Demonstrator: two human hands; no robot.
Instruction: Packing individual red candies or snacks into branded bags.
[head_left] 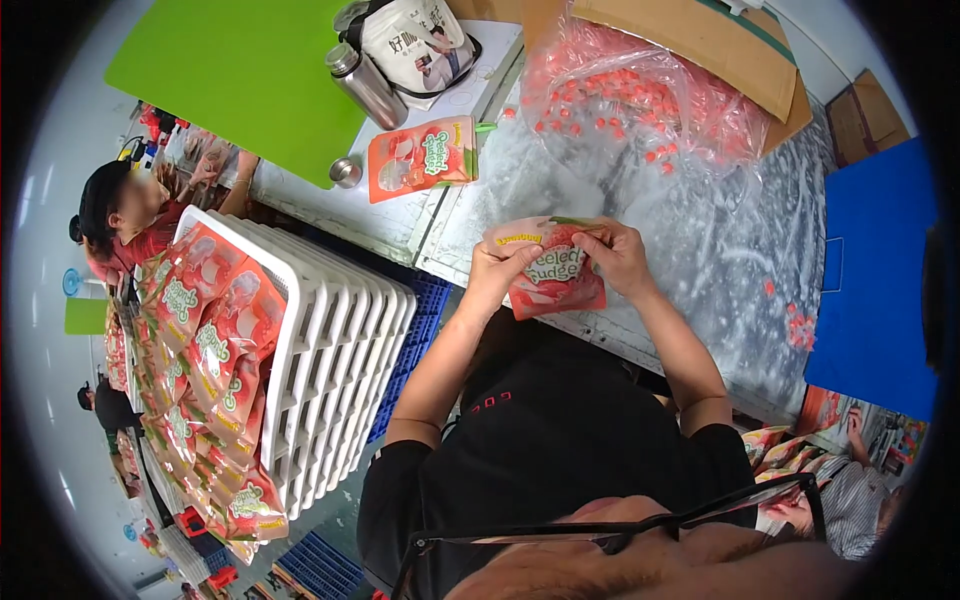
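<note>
Between both my hands I hold a red and pink candy pouch (558, 285) with a green strip along its top, just over the near edge of the worktable (480, 225). My left hand (500, 265) pinches the pouch's upper left side, thumb lying across the front. At the upper right, my right hand (618, 258) grips it with the thumb pressed on the front. Whether the pouch's mouth is parted cannot be made out. Another red pouch (420, 160) lies on the table beyond my left hand.
White stacked crates (340, 360) at left carry many filled pouches (215, 340). A cardboard box (690, 50) lined with plastic spills small red wrapped pieces (620, 105). Steel flask (365, 85), its cap (345, 172) and a white bag (420, 50) stand at the back. A blue panel (880, 280) bounds the right; people work on both sides.
</note>
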